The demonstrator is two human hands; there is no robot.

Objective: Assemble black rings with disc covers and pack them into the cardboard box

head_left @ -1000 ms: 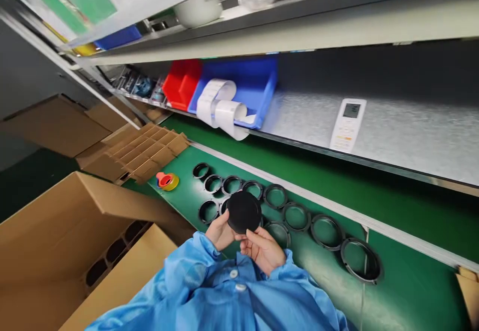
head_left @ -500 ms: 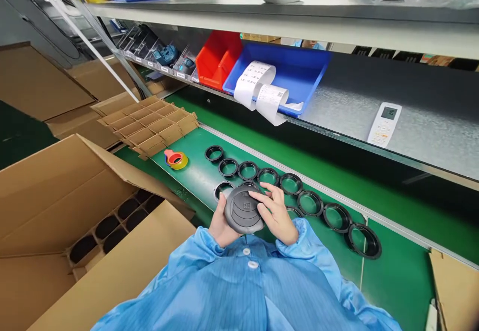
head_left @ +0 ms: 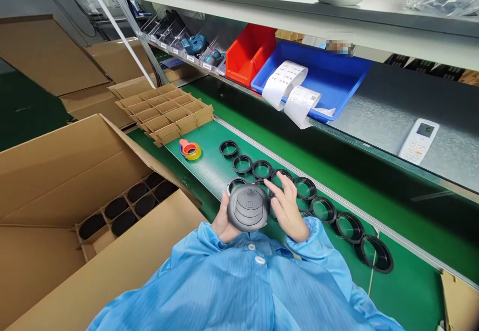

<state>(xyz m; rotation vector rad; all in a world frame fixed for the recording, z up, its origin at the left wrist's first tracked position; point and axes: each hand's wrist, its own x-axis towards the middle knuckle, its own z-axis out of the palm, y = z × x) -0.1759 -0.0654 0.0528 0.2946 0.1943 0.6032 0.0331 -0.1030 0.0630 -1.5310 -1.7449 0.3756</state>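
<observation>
My left hand (head_left: 223,221) grips a round dark grey air vent (head_left: 248,208) by its left side, holding it in front of my chest. Slats and a small embossed mark show on the vent's face; its underside is hidden. Just right of it, my right hand (head_left: 290,211) is open, fingers spread and apart from the vent's face. Beyond both hands, several black rings (head_left: 305,188) lie in rows on the green work surface (head_left: 209,171). Some rings are partly covered by the vent and my right hand.
A cardboard box (head_left: 149,256) at left holds dark round parts between dividers. Behind it lie a cardboard divider grid (head_left: 168,111) and tape rolls (head_left: 191,151). The shelf carries a red bin (head_left: 249,56), a blue tray (head_left: 337,79) with paper labels, and a remote control (head_left: 419,141).
My right hand has come off the vent's face and moved right. The vent has turned slightly in my left hand. The whole view has shifted, so the surroundings sit farther right.
</observation>
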